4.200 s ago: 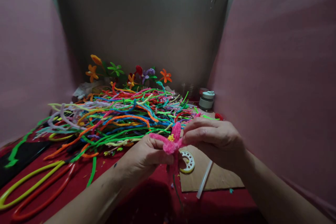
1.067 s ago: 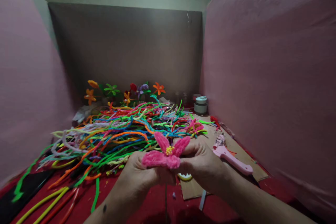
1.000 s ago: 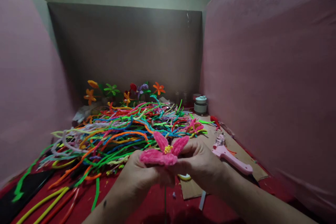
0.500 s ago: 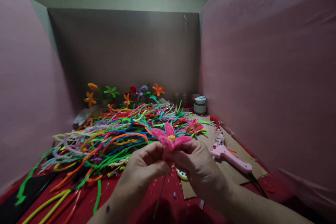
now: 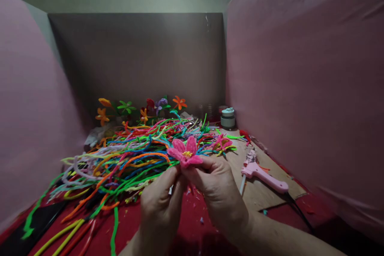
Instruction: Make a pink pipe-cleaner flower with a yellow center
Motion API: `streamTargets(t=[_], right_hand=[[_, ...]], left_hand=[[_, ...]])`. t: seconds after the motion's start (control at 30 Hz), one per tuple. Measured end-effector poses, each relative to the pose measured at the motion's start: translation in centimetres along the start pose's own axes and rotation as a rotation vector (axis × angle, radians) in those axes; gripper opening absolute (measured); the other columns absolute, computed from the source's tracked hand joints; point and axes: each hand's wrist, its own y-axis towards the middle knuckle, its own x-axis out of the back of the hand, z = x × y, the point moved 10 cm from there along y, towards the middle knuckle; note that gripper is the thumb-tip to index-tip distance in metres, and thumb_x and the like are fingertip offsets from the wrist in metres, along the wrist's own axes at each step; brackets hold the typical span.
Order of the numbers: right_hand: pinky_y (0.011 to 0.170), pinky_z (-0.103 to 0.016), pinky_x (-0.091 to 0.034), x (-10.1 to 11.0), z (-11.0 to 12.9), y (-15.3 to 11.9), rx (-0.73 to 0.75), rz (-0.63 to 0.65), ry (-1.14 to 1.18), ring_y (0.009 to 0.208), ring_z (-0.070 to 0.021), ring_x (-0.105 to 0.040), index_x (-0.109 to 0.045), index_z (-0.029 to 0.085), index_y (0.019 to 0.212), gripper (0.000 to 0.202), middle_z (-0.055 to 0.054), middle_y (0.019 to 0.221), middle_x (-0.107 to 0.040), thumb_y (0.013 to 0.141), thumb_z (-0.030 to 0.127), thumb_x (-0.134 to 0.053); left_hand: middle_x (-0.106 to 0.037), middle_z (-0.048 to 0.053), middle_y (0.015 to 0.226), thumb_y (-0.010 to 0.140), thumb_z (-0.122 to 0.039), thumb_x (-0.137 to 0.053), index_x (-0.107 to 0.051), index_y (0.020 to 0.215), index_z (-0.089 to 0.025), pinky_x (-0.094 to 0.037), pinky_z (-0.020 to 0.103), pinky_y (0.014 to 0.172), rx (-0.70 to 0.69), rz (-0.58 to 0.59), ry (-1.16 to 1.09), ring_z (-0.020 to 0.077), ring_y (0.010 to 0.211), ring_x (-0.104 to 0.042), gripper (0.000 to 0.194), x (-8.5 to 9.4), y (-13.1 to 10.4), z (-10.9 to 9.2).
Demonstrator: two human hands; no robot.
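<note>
A pink pipe-cleaner flower [image 5: 181,151] with a yellow centre is held up in front of me, its face turned toward me. My left hand [image 5: 162,196] pinches it from below on the left, fingers closed at its base. My right hand [image 5: 220,186] grips its lower right side between thumb and curled fingers. The fingertips of both hands almost meet under the petals, hiding the base and any stem. Just behind lies a big heap of coloured pipe cleaners [image 5: 129,160].
On the right, a pink glue gun [image 5: 267,178] rests on a cardboard sheet [image 5: 258,200], its cord trailing off. Another pink flower [image 5: 222,143] lies by the heap. A lidded jar [image 5: 228,119] and finished orange flowers [image 5: 179,103] stand at the back, between pink side walls [image 5: 300,88].
The flower has tilted so its face shows more, and shifted slightly left. My left hand has turned more upright, and its fingers have moved beneath the petals.
</note>
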Motion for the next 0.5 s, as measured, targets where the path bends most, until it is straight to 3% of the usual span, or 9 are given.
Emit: streamTargets(t=[0.13, 0.23, 0.37, 0.5], right_hand=[[0.053, -0.021, -0.035, 0.2, -0.4, 0.4, -0.009, -0.035, -0.031, 0.053, -0.0065, -0.04, -0.069, 0.013, 0.064, 0.014, 0.003, 0.053, -0.049, 0.057, 0.024, -0.075], [0.056, -0.023, -0.037, -0.1, -0.4, 0.6, -0.024, 0.023, -0.096, 0.055, -0.008, -0.044, -0.069, 0.012, 0.068, 0.012, 0.002, 0.056, -0.052, 0.062, 0.023, -0.07], [0.048, -0.021, -0.032, -0.1, 0.0, 0.6, -0.071, 0.083, -0.139, 0.048, -0.0059, -0.039, -0.063, 0.013, 0.063, 0.011, 0.003, 0.052, -0.049, 0.07, 0.021, -0.061], [0.047, -0.021, -0.029, 1.6, 1.9, 0.9, 0.033, -0.033, -0.194, 0.049, -0.0054, -0.034, -0.059, 0.015, 0.07, 0.01, 0.005, 0.056, -0.046, 0.07, 0.025, -0.063]], left_hand=[[-0.056, -0.003, 0.059, 0.071, -0.024, -0.062, -0.066, 0.069, -0.017, -0.041, 0.019, 0.055, 0.319, 0.034, -0.311, 0.0101, 0.055, -0.049, 0.009, -0.8, 0.0, 3.1], [-0.058, -0.003, 0.059, 0.064, -0.022, -0.068, -0.066, 0.067, -0.017, -0.043, 0.02, 0.059, 0.507, 0.046, -0.507, 0.0109, 0.059, -0.051, 0.006, -1.5, -0.3, 5.0], [-0.059, -0.001, 0.057, 0.066, -0.022, -0.068, -0.065, 0.062, -0.015, -0.042, 0.021, 0.058, 0.569, 0.124, -0.633, 0.0112, 0.058, -0.052, 0.009, -2.2, 0.0, 5.4], [-0.06, 0.001, 0.056, 0.068, -0.023, -0.066, -0.064, 0.059, -0.013, -0.041, 0.021, 0.059, 0.563, 0.129, -0.577, 0.0109, 0.057, -0.051, 0.013, -1.9, 0.1, 5.2]])
